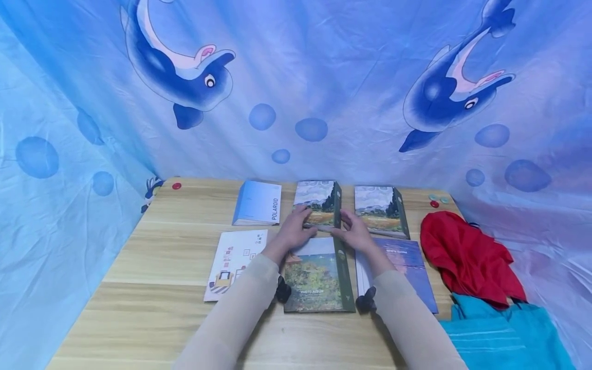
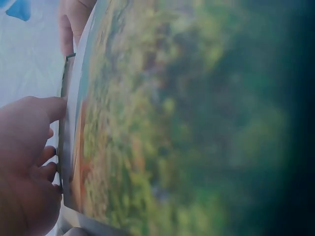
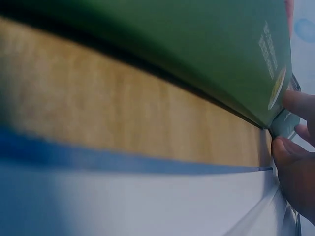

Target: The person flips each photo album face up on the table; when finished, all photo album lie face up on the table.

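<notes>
Between my two hands lies a photo album (image 1: pixel 318 200) with a painted landscape cover and a dark green spine, in the middle of the back row. My left hand (image 1: pixel 293 229) grips its left edge, the thumb near its front edge. On the spine side, my right hand (image 1: pixel 357 235) holds the album from the right. In front of it lies another photo album (image 1: pixel 314 277) with a garden painting, below both wrists. That garden cover (image 2: pixel 162 123) fills most of the left wrist view, with the left hand (image 2: pixel 29 162) beyond it. The right wrist view shows the fingers (image 3: pixel 290 152) beside green spines.
A blue Polaroid album (image 1: pixel 259 203) and a second landscape album (image 1: pixel 376 208) flank the held one. A white album (image 1: pixel 233 264) and a purple-blue album (image 1: pixel 407 267) lie in front. Red cloth (image 1: pixel 467 257) and teal cloth (image 1: pixel 504 334) lie at the table's right edge.
</notes>
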A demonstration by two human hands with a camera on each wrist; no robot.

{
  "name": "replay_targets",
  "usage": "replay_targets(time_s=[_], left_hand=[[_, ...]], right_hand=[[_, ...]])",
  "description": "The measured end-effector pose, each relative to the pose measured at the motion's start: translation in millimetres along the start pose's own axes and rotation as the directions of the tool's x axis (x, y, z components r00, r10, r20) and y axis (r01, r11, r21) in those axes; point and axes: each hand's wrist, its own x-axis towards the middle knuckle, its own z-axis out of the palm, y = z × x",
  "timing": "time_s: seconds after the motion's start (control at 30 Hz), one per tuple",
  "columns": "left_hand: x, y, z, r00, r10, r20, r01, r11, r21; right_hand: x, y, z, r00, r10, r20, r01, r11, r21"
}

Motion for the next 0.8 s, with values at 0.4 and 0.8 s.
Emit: replay_targets(time_s=[0.4,0.8], left_hand=[[5.1,1.9,10.4,0.99,-0.087,-0.114,0.077,0.994,-0.082],[6.6,0.6,13.3,0.986,-0.103,-0.134,0.083,0.985,-0.15]], right_hand=[[0.9,-3,2,0.999,0.031,0.011,-0.032,0.999,0.038],[2.7,-3,3,0.996,0.072,-0.045,-0.065,0.987,0.148]])
